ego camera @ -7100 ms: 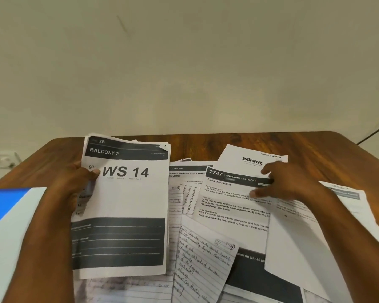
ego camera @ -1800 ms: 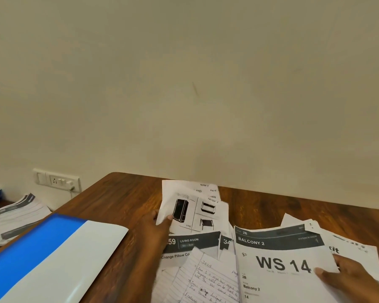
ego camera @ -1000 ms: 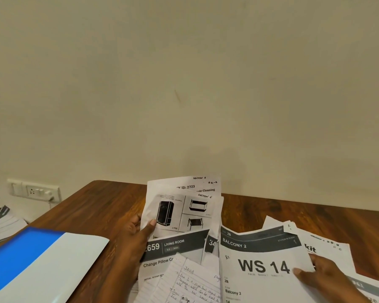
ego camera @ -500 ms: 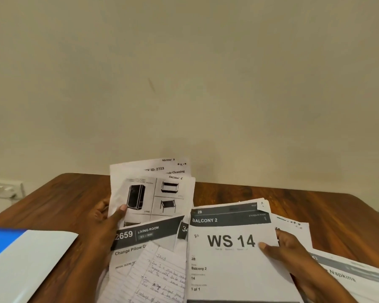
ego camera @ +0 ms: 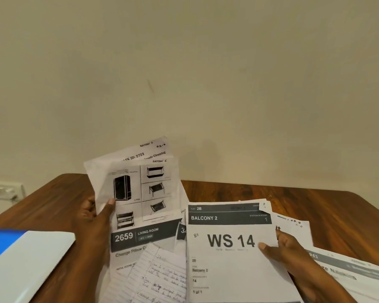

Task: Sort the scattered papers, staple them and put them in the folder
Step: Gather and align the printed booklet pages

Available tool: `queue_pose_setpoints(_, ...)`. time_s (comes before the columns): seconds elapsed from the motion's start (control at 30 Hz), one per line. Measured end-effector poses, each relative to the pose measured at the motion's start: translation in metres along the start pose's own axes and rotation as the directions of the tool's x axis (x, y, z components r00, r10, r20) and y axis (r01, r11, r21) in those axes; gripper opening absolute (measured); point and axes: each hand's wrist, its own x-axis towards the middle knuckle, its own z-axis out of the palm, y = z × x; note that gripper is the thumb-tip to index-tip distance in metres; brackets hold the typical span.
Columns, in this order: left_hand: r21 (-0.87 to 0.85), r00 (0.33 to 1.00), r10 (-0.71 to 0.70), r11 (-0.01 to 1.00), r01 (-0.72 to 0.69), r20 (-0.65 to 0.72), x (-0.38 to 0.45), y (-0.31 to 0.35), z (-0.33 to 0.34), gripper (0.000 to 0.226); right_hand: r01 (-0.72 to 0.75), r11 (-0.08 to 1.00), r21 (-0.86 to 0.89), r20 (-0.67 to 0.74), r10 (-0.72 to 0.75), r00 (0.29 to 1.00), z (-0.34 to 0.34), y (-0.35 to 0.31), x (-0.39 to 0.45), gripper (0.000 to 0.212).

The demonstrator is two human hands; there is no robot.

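Pinching furniture sheet (ego camera: pixel 138 189) in left grip (ego camera: pixel 94 217), right grip (ego camera: pixel 280 248) clasping WS 14 sheet (ego camera: pixel 230 254) beside folder (ego camera: pixel 26 263).

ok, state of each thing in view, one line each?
left hand: grips furniture sheet
right hand: pinches WS 14 sheet
furniture sheet: lifted, tilted up off the pile
WS 14 sheet: held, face up over the pile
handwritten page: lying loose in the pile
folder: lying closed on the table, left of papers
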Motion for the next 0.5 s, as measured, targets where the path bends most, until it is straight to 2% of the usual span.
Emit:
queue_pose_setpoints(0.13,0.046,0.999,0.037,0.998,-0.036,-0.022,0.003,0.003,0.003,0.02,0.046,0.998,-0.048,0.012,-0.046,0.999,0.001,0.0,-0.001,0.019)
queue_pose_setpoints(0.3,0.075,0.999,0.033,0.997,-0.031,-0.022,0.0,0.007,0.007,0.024,0.066,0.995,-0.075,0.041,-0.063,0.997,0.006,-0.005,0.0,0.026)
queue_pose_setpoints(0.37,0.075,0.999,0.03,0.997,-0.029,-0.021,-0.003,0.01,0.009,0.027,0.072,0.987,-0.141,0.047,-0.066,0.997,0.005,-0.006,-0.001,0.023)
queue_pose_setpoints(0.5,0.079,0.996,0.081,0.994,-0.079,-0.021,-0.005,0.024,0.014,0.027,0.032,0.94,-0.34,0.004,-0.032,0.999,0.007,-0.008,-0.003,0.047)
